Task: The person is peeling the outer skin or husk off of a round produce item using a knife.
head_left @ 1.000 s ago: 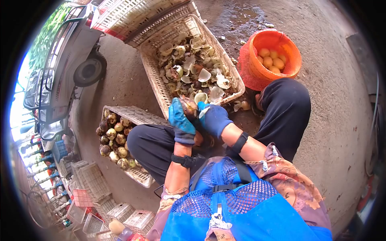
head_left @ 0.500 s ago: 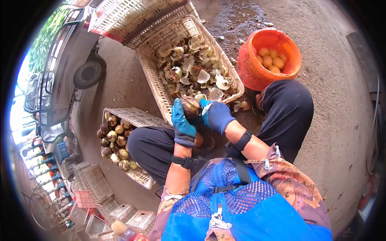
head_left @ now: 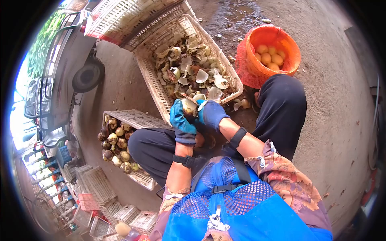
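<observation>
A brown-and-pale onion [head_left: 189, 107] is held in my gloved left hand [head_left: 181, 122], just over the near edge of a white crate [head_left: 156, 93] full of peelings [head_left: 185, 68]. My right hand [head_left: 211, 114], in a blue glove, is closed against the onion's right side, with a pale piece [head_left: 202, 105] at its fingertips. Whether it also grips a tool is hidden. A dark strip of skin sticks up from the onion's top. To the left, a second crate [head_left: 138, 116] holds several unpeeled onions [head_left: 116, 138].
At the upper right, an orange bucket [head_left: 257, 42] with red netting holds several pale round pieces [head_left: 272, 56]. My knees [head_left: 150, 148] flank the work. A vehicle [head_left: 60, 76] stands at the left, above stacked crates [head_left: 96, 182]. Wet floor lies beyond the peelings crate.
The onion has turned in my left hand and now shows a paler side, with a skin strip raised at its top. My right hand has shifted slightly left.
</observation>
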The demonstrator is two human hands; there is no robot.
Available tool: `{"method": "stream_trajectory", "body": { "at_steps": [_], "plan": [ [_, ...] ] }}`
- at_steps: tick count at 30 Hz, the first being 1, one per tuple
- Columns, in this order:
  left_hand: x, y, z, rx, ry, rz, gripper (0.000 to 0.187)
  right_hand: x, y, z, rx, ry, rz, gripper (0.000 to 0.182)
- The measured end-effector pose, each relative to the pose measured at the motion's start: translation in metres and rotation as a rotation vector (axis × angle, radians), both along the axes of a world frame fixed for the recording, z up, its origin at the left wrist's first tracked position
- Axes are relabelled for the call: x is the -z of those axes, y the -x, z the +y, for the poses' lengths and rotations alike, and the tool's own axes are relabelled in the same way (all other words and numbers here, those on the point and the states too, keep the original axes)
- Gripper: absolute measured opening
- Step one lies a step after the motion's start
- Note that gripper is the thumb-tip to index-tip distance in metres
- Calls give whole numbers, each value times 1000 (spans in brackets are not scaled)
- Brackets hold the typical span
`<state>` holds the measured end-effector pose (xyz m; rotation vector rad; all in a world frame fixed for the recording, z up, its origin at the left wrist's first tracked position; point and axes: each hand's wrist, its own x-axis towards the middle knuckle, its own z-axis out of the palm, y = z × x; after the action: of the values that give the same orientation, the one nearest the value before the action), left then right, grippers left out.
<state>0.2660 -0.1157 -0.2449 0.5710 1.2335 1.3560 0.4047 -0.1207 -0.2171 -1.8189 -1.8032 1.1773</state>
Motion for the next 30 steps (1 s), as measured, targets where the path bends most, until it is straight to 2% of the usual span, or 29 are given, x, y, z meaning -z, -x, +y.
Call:
{"method": "stream_trajectory", "body": {
  "at_steps": [2,6,9,11,14,17,18,20,23,24,26,30],
  "plan": [
    [-4,0,0,5,10,-29,29,5,1,4,19,-10,38,27],
    [7,12,2,63,96,-144,32,5,-5,11,-116,-12,5,26],
    [-4,8,2,82,160,-206,36,4,-5,14,-39,-2,11,25],
    [-26,5,-2,177,183,-285,33,7,-5,13,-90,-32,-85,38],
    [-45,-6,-4,216,54,-18,27,-27,-12,5,-111,20,-225,54],
    [-38,-2,-6,222,19,-16,28,-23,-9,0,-65,-142,-212,49],
    [-23,8,-6,200,-19,11,29,-21,-8,0,-16,-97,-138,44],
    [-34,6,-6,218,-29,-24,30,-16,-10,7,88,-10,12,33],
    [-46,5,-8,260,-34,-77,36,-1,-22,29,-585,-252,-224,24],
    [-47,6,-8,271,-38,-129,37,4,-21,30,-595,-328,-228,16],
    [-50,7,-10,288,-23,-198,42,12,-19,32,-523,-154,-164,17],
    [-40,9,-10,278,38,-342,53,25,-16,29,-219,-50,-41,15]
  ]
}}
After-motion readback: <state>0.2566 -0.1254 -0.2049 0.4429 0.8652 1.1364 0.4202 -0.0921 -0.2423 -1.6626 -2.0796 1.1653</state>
